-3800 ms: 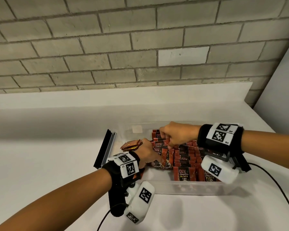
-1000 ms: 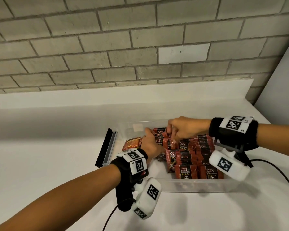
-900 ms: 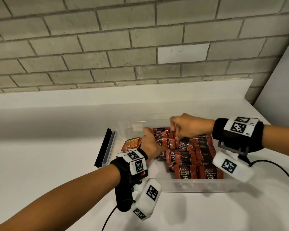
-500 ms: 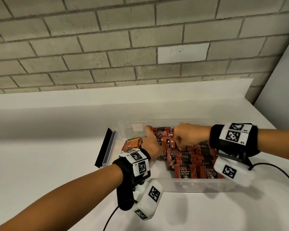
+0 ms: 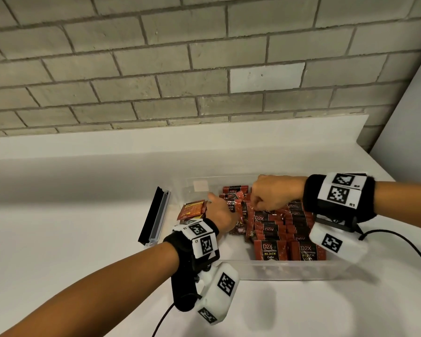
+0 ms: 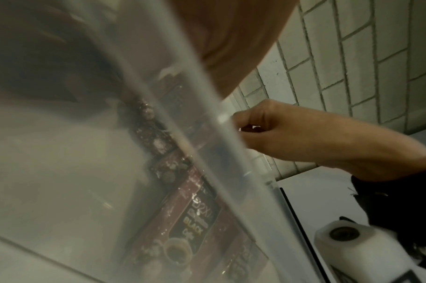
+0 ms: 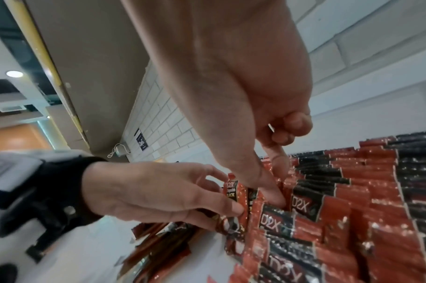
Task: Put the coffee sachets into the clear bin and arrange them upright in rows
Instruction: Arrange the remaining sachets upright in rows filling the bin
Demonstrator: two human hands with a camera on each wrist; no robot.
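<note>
A clear bin (image 5: 289, 271) on the white counter holds several red-and-black coffee sachets (image 5: 270, 249) standing upright in rows (image 7: 352, 210). My right hand (image 5: 255, 205) reaches into the back of the left row. Its thumb and index finger (image 7: 278, 191) pinch down on a sachet top and the other fingers are curled. My left hand (image 5: 219, 212) is just left of it. Its fairly straight fingers (image 7: 221, 199) press against the end sachet (image 7: 232, 189) of that row. A small pile of sachets (image 5: 192, 210) lies flat in the bin's left part.
A black and grey bar (image 5: 154, 216) lies on the counter against the bin's left side. A black cable (image 5: 411, 251) runs from my right wrist across the counter. A brick wall stands behind the counter, and a grey panel closes off the right.
My right hand lifted slightly over the back of the rows, then came down again into the sachets. My left hand stayed at the left end of the row, shifting a little forward.
</note>
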